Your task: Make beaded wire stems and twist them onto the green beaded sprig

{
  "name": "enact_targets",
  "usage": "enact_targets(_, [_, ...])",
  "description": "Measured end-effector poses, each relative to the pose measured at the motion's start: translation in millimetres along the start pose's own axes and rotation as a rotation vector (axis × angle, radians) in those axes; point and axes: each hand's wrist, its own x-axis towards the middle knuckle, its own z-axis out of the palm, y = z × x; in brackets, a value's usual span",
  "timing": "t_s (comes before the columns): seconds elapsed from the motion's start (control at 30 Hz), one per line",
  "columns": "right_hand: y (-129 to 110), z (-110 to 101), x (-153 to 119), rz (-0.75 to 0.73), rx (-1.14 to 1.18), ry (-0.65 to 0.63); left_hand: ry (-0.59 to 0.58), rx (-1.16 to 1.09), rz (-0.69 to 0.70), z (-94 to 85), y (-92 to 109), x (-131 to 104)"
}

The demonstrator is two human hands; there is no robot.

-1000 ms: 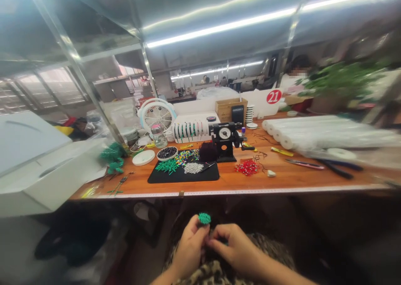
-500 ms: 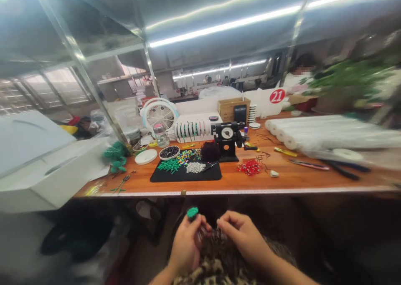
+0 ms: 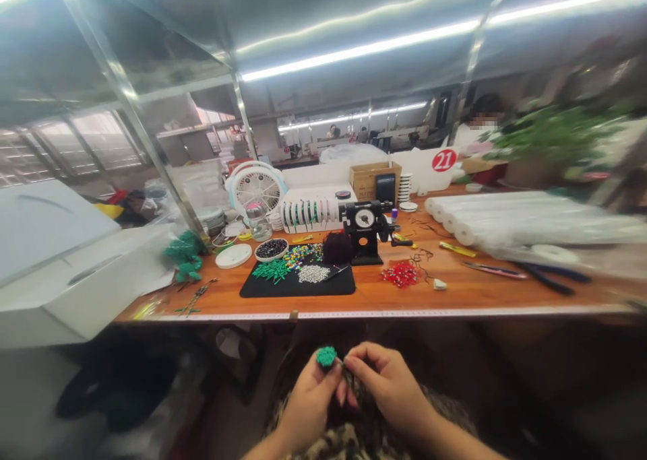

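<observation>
Over my lap, in front of the table edge, my left hand (image 3: 314, 394) pinches a small green beaded cluster (image 3: 326, 357) between thumb and fingers. Its rounded green top faces up; what lies below it is hidden by the fingers. My right hand (image 3: 380, 374) is close beside it, thumb and forefinger pressed together. Whatever sits in that pinch is too small to make out. Ahead on the table, a black mat (image 3: 293, 287) carries green stick-like pieces (image 3: 271, 270), silvery beads (image 3: 313, 273) and multicoloured beads (image 3: 299, 256).
Behind the mat stand a black hand-cranked winder (image 3: 364, 234), a row of white spools (image 3: 308, 213) and a white fan (image 3: 257, 189). Red beads (image 3: 400, 275) lie right of the mat. Pliers (image 3: 548, 278) and white rolls (image 3: 485, 217) are further right. A white box (image 3: 75, 291) stands left.
My left hand has moved right, bringing the green cluster up against my right fingertips. The cluster's top has turned more toward me. My right hand has shifted slightly left.
</observation>
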Motion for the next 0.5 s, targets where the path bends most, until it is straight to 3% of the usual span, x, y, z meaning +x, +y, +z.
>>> enact_targets(0.27, [6.9, -3.6, -3.7, 0.029, 0.188, -0.157, 0.034, -0.167, -0.072, 4.0, 8.8, -2.5])
enact_targets(0.5, [12.7, -8.5, -2.8, 0.064, 0.156, -0.179, 0.198, -0.011, 0.044, 5.8, 10.3, -7.5])
